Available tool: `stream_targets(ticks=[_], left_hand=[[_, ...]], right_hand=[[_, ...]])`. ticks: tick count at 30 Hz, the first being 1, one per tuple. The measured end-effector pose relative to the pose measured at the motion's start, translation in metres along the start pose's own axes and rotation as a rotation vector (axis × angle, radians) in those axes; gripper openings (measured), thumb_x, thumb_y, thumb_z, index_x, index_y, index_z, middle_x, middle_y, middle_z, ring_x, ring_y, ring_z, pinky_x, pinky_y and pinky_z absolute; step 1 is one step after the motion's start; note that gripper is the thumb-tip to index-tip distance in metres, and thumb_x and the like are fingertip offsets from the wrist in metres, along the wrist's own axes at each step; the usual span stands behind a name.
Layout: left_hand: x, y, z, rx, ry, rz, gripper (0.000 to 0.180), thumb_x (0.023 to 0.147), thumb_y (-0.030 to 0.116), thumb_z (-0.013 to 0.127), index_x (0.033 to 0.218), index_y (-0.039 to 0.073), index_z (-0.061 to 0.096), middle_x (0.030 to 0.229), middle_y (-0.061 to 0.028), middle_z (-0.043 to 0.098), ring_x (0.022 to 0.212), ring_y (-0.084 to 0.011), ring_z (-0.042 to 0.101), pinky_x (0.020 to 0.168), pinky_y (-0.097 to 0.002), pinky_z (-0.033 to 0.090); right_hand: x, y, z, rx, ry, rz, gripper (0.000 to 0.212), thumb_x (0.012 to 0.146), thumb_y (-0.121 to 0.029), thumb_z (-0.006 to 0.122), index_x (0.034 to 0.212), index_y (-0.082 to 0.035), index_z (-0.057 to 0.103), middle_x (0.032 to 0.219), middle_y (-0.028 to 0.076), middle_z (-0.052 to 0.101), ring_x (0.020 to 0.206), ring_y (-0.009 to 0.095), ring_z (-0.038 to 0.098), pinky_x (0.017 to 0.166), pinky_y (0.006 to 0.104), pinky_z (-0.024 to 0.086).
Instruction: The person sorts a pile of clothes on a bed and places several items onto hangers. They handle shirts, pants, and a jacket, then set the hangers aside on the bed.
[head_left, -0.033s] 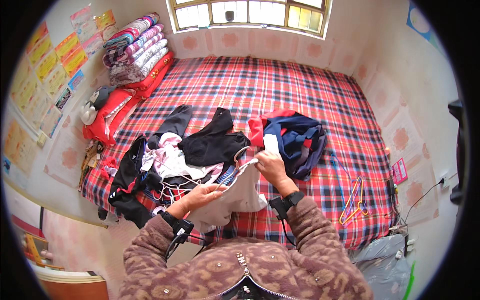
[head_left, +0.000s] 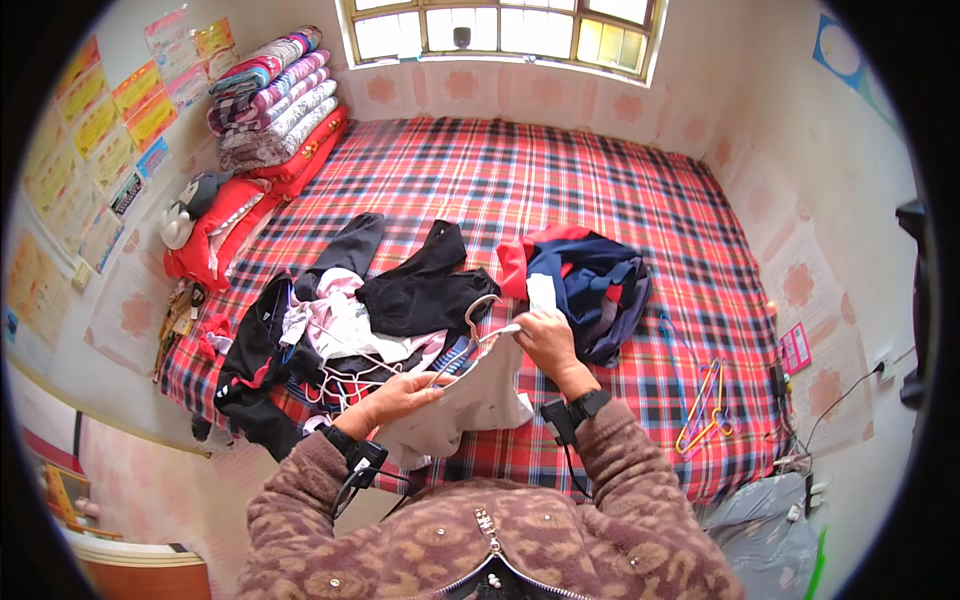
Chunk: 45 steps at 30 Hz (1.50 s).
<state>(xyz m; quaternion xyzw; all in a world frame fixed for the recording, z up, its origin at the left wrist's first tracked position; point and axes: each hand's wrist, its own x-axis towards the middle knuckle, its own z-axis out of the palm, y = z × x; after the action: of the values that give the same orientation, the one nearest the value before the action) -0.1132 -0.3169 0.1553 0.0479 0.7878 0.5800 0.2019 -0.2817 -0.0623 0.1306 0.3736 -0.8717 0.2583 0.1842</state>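
A pale grey garment (head_left: 455,412) hangs between my two hands over the near side of the bed. In its neck opening sits a clothes hanger (head_left: 474,322), its hook pointing up and away from me. My right hand (head_left: 548,340) is closed on the garment's upper right edge, by the end of the hanger. At the opposite side my left hand (head_left: 400,396) pinches the garment's edge and the hanger's left arm. Part of the hanger is hidden inside the cloth. Just beyond my left hand lie several white hangers (head_left: 345,378).
A heap of black clothes (head_left: 430,290) and a pink-white garment (head_left: 340,310) lies on the plaid bedspread (head_left: 600,170). Navy and red clothing (head_left: 590,280) lies further right. Yellow and purple hangers (head_left: 708,410) rest near the right edge. Folded quilts (head_left: 275,110) are stacked far left.
The view has shifted very slightly. Both hands keep their hold on the garment and hanger, with almost no movement.
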Motion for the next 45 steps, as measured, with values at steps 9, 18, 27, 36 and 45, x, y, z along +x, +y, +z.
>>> stream_targets(ticks=[9,18,27,36,45], left_hand=[[-0.023,-0.065,-0.046,-0.094,0.098,0.121,0.031,0.093,0.027,0.054,0.109,0.001,0.061,0.09,-0.0004,0.062,0.084,-0.0081,0.054,0.075,-0.0256,0.046],[-0.053,-0.059,-0.076,0.02,0.046,0.228,0.039,0.096,0.032,0.048,0.114,0.0,0.06,0.091,-0.0047,0.064,0.084,-0.0116,0.056,0.077,-0.0274,0.046],[-0.057,-0.052,-0.094,0.131,0.072,0.294,0.039,0.096,0.033,0.046,0.114,0.001,0.06,0.091,-0.0119,0.066,0.082,-0.0174,0.061,0.077,-0.0304,0.047],[-0.045,-0.014,-0.06,-0.085,-0.074,0.305,0.037,0.094,0.024,0.047,0.125,0.007,0.056,0.117,-0.0095,0.059,0.107,-0.016,0.054,0.092,-0.0297,0.041],[-0.039,-0.011,-0.039,0.027,-0.154,0.213,0.035,0.091,0.018,0.055,0.123,0.004,0.056,0.11,-0.0079,0.062,0.101,-0.0137,0.057,0.087,-0.0281,0.044]], right_hand=[[-0.003,-0.023,-0.041,-0.134,0.12,0.041,0.016,0.076,-0.022,0.065,0.088,-0.012,0.066,0.077,0.007,0.062,0.076,0.028,0.06,0.072,0.0403,0.047],[-0.029,-0.07,-0.05,-0.096,0.008,0.012,0.017,0.079,-0.014,0.063,0.094,-0.007,0.066,0.084,0.01,0.066,0.076,0.028,0.064,0.068,0.0349,0.052],[-0.039,-0.1,-0.05,-0.124,-0.128,-0.204,0.019,0.075,-0.016,0.067,0.093,-0.011,0.063,0.074,0.006,0.063,0.068,0.025,0.064,0.059,0.0337,0.051],[-0.026,-0.12,-0.02,-0.174,-0.145,-0.312,0.018,0.076,-0.024,0.067,0.091,-0.015,0.064,0.076,0.003,0.062,0.067,0.023,0.062,0.058,0.0321,0.05],[-0.031,-0.128,0.007,-0.075,-0.103,-0.32,0.022,0.074,-0.02,0.07,0.094,-0.015,0.064,0.08,0.002,0.061,0.076,0.023,0.062,0.069,0.0343,0.049]])
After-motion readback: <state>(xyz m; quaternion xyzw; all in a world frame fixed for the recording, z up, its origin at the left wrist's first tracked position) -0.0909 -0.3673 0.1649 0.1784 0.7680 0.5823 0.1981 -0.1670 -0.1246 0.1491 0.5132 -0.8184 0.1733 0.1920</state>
